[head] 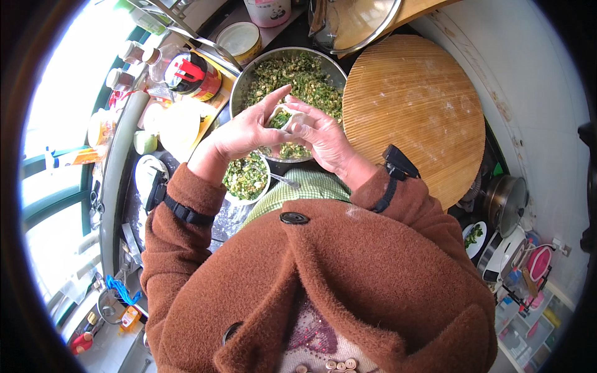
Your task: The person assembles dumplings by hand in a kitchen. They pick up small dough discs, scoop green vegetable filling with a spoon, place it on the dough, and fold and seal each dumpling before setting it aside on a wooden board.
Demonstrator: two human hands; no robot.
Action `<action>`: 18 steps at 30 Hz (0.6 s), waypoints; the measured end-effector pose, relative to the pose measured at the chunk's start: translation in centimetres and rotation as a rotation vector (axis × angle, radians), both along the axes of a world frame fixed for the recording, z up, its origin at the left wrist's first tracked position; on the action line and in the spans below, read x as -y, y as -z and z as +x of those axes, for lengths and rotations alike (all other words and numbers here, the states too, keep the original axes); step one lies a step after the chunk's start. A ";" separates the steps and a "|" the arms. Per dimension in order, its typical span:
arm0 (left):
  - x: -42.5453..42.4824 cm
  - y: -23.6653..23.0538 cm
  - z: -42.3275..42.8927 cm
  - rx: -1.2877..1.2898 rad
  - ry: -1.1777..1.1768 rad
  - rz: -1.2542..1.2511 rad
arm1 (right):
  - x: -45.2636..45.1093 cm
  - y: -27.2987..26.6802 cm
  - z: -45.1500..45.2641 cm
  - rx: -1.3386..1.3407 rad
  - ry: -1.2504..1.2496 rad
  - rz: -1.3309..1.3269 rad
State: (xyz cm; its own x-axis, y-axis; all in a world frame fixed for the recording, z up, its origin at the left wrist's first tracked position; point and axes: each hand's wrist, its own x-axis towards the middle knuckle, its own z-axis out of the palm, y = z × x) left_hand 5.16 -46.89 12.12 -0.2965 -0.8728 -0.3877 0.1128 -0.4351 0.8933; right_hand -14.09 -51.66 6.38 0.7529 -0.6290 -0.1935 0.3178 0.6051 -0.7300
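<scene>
A filled dough wrapper point(298, 118) is held between both my hands, with green chopped filling point(280, 120) showing in its opening. My left hand point(247, 128) cups it from the left, index finger stretched out above the rim. My right hand point(330, 142) has its thumb and fingers on the pale dough at the right side. Beneath the hands stands a large metal bowl point(239, 81) of chopped greens and small yellowish pieces. Nearer to me, a white bowl point(267, 189) holds similar filling with a metal spoon point(285, 180) resting in it. The hands hide part of both bowls.
A round ridged wooden board point(415, 116) dusted with flour lies to the right. A glass lid point(357, 23) leans behind the metal bowl. Jars and a red-handled bottle point(193, 77) stand at left. A pot point(506, 203) and a plate of greens point(475, 238) sit at far right.
</scene>
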 end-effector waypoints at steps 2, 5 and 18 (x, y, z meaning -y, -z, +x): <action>-0.2 -0.2 -0.1 -0.038 -0.042 -0.095 | 0.3 -0.1 -0.2 0.020 0.037 0.116; -1.0 -0.3 -0.7 -0.113 -0.169 -0.229 | 0.6 -0.2 -0.1 0.124 0.104 0.183; -1.3 1.3 -1.6 0.805 -0.218 -0.945 | 0.0 -1.4 0.3 0.203 0.134 0.180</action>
